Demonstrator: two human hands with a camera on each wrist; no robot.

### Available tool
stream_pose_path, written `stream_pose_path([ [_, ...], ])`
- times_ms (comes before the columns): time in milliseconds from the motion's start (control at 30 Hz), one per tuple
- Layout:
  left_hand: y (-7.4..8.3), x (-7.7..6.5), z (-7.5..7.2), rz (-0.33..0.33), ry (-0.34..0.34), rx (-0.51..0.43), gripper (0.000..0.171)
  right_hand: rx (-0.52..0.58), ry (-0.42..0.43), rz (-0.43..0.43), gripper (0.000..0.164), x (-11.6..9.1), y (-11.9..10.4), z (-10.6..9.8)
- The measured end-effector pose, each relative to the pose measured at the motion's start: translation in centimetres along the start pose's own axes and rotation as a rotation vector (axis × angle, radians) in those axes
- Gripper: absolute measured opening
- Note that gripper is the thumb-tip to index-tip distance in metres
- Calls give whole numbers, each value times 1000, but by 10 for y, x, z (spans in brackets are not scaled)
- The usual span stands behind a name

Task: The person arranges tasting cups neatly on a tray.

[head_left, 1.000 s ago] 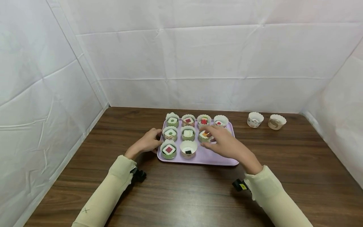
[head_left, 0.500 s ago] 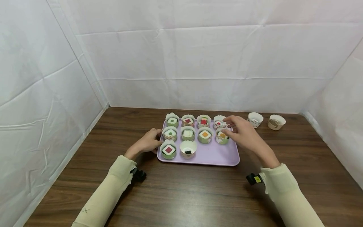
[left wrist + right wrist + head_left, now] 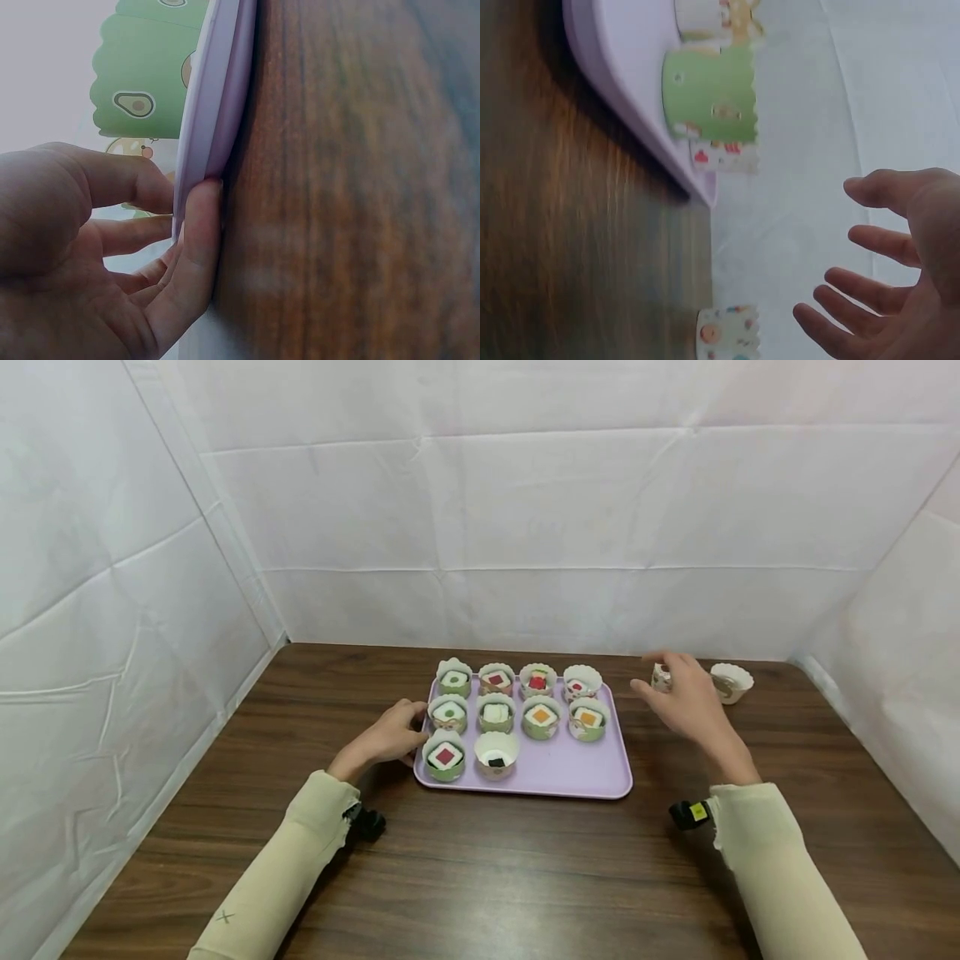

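Observation:
A lilac tray (image 3: 566, 772) carries several paper cupcake cups, most with small sushi-like pieces inside. My left hand (image 3: 386, 735) grips the tray's left rim; in the left wrist view, fingers and thumb lie on both sides of the rim, near a green cup with avocado prints (image 3: 146, 67). Past the tray's right side, my right hand (image 3: 682, 697) is in the air, holding nothing, fingers spread. It partly covers a patterned white cup (image 3: 660, 678) on the table. That cup (image 3: 726, 334) shows low in the right wrist view, apart from the fingertips.
Another pale paper cup (image 3: 732, 682) stands at the back right of the brown table (image 3: 525, 868). The tray's front row has a red-centred piece in a green cup (image 3: 446, 757) and a white cup with a dark piece (image 3: 496, 753). White sheeting (image 3: 540, 527) rises behind.
My right hand has moved rightward from above the tray's cups to the loose cups at the back right, uncovering the orange-topped pieces. My left hand has stayed at the tray's rim.

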State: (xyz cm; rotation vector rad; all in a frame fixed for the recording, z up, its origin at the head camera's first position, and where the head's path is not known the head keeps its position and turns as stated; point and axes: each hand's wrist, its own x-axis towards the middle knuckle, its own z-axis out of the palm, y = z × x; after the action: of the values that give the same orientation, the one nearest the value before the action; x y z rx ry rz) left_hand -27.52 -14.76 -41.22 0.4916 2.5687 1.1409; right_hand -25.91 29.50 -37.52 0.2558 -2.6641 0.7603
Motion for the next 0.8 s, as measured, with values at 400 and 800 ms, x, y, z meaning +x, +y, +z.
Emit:
stream_pose_path([
  [400,0,0,0,-2,-1,-1,41,15,17,88,50,9,34,3],
  [800,0,-1,-1,-6,7,-25,44,-11,12,156,64,15,53,14],
])
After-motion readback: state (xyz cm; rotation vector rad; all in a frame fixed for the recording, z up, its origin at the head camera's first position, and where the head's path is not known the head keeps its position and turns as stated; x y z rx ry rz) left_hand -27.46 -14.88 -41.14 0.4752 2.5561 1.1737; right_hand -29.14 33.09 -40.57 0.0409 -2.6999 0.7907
